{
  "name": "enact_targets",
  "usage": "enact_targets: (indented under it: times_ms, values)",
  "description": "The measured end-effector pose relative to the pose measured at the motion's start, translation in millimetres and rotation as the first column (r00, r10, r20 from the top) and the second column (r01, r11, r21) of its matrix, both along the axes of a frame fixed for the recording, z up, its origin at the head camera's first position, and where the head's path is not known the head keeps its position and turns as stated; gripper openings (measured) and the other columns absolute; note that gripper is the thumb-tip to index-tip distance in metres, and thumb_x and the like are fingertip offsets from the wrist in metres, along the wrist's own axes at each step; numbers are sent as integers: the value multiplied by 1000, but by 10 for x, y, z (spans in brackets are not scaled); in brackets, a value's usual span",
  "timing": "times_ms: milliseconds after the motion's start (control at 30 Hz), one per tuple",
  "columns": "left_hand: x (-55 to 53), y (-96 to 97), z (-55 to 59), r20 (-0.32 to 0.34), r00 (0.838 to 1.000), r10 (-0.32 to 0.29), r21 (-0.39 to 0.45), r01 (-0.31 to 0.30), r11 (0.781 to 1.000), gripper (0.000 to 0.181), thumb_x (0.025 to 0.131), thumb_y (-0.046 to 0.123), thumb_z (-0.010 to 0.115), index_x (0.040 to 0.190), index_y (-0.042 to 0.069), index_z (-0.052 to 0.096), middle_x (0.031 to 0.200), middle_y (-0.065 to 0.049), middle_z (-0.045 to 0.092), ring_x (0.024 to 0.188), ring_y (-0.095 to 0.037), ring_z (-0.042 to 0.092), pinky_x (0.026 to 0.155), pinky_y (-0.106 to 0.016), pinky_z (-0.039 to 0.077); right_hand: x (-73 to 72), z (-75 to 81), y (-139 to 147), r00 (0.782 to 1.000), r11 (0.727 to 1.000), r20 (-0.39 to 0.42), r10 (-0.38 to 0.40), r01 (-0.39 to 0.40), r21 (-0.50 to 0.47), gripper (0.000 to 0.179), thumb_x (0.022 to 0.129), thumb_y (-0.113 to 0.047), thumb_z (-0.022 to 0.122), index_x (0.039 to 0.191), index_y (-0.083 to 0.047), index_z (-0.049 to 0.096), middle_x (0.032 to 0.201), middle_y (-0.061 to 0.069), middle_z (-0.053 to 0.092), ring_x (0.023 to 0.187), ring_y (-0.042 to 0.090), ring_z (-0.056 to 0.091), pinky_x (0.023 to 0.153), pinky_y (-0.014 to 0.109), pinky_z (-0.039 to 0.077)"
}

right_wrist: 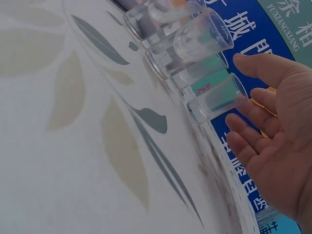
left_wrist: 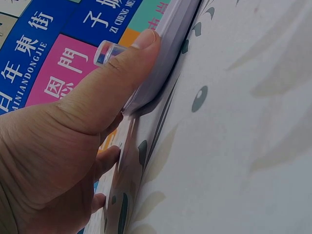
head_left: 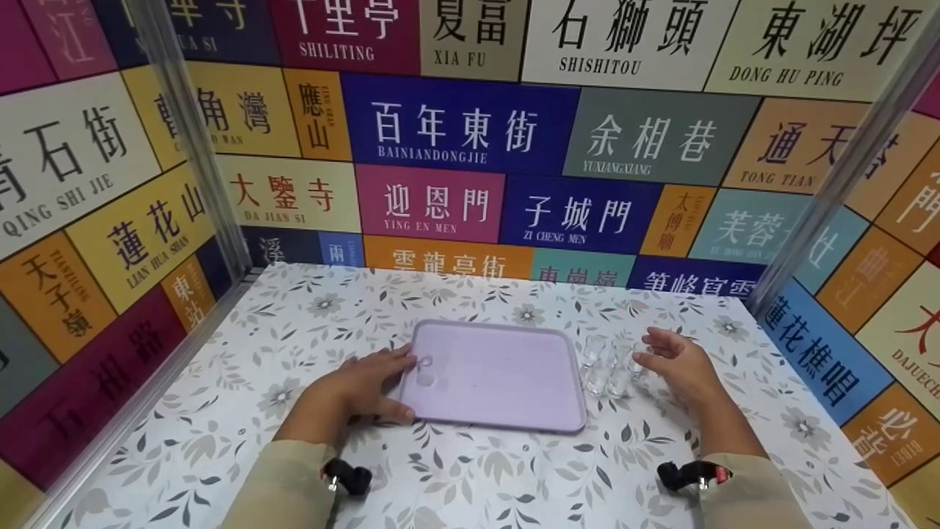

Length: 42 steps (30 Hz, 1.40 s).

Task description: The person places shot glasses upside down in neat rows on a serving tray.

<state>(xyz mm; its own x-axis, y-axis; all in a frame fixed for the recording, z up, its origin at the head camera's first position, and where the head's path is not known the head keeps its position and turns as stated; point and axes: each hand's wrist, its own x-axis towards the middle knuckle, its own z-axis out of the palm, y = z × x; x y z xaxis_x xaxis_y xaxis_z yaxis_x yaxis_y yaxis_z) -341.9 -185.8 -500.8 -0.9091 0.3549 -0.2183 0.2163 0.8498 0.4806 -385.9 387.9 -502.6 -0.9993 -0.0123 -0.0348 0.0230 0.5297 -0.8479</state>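
Note:
A pale purple tray (head_left: pixel 499 375) lies flat on the table, and one small clear glass (head_left: pixel 425 375) stands near its left edge. My left hand (head_left: pixel 371 383) rests at the tray's left side, its fingers spread along the edge. In the left wrist view the thumb (left_wrist: pixel 134 58) lies against the tray rim, in front of the glass. Several small clear glasses (head_left: pixel 618 380) stand just right of the tray. Beside them is my right hand (head_left: pixel 679 365), fingers loosely bent. In the right wrist view the fingertips come close to the endmost glass (right_wrist: pixel 217 100); contact is unclear.
A white tablecloth (head_left: pixel 485 485) with grey leaves and flowers covers the table. Behind it rises a wall (head_left: pixel 463 125) of coloured name signs. Clear upright panel edges (head_left: pixel 220 213) stand at the left and right back corners.

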Motion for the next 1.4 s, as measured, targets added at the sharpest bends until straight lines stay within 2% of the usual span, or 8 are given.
enact_targets:
  times_ms: [167, 433, 600, 700, 833, 1033, 1233, 1400]
  values:
    - [1, 8, 2, 1, 1000, -2, -2, 2, 1000, 111, 71, 73, 86, 166, 45, 35, 180, 21, 16, 171, -26, 12, 138, -64, 2, -5, -77, 32, 999, 1000, 37, -8, 9, -19, 91, 94, -45, 82, 167, -12, 38, 166, 16, 49, 153, 35, 47, 122, 45, 45]
    - [-5, 22, 6, 6, 1000, -5, 0, 5, 1000, 112, 71, 74, 86, 166, 44, 35, 180, 20, 16, 171, -27, 12, 138, -64, 0, -1, -153, 56, 996, 993, 86, 10, -20, 116, 80, 94, -46, 82, 159, -11, 52, 149, 20, 61, 132, 30, 56, 96, 31, 52]
    - [-13, 22, -4, 10, 1000, -8, 9, 8, 1000, 113, 70, 74, 86, 166, 44, 34, 180, 21, 15, 170, -28, 12, 137, -66, 1, -11, -176, 54, 999, 969, 47, 21, -32, 244, 72, 96, -43, 78, 154, -7, 56, 150, 23, 62, 138, 40, 58, 113, 49, 51]
    - [-19, 24, -13, 14, 1000, -6, 14, 6, 1000, 114, 70, 74, 87, 167, 44, 34, 179, 21, 15, 171, -27, 11, 137, -66, 1, -15, -190, 61, 1000, 963, 18, 24, -28, 268, 66, 98, -39, 76, 152, -6, 58, 151, 25, 62, 144, 46, 54, 124, 60, 42]
    - [-23, 29, -19, 7, 1000, -8, 14, 7, 1000, 113, 71, 73, 87, 166, 43, 35, 179, 21, 16, 170, -27, 12, 137, -65, 0, -11, -208, 84, 999, 955, -11, 32, -28, 295, 63, 99, -40, 75, 150, -4, 60, 148, 25, 64, 142, 47, 56, 124, 63, 41]
    - [-14, 26, -22, 0, 1000, -1, 20, 1, 1000, 111, 72, 70, 88, 166, 43, 37, 179, 21, 18, 170, -26, 14, 138, -65, 1, -15, -206, 89, 1000, 963, -9, -2, 5, 271, 64, 99, -49, 73, 146, -6, 64, 146, 24, 66, 139, 45, 58, 121, 62, 44]
    - [-7, 6, -3, 12, 1000, 2, 35, -2, 999, 112, 71, 69, 89, 166, 43, 35, 180, 20, 17, 170, -27, 12, 137, -65, -2, -21, -156, 58, 994, 986, 17, -106, 103, 134, 69, 98, -58, 72, 145, -10, 63, 151, 21, 61, 143, 40, 55, 121, 55, 46]
    - [-7, 3, -5, 9, 1000, -8, 32, 8, 999, 112, 72, 69, 88, 167, 41, 35, 180, 18, 17, 170, -27, 12, 137, -65, -2, -18, -79, 7, 985, 981, -18, -172, 173, 83, 67, 97, -59, 72, 145, -12, 62, 143, 16, 66, 123, 28, 67, 102, 36, 55]
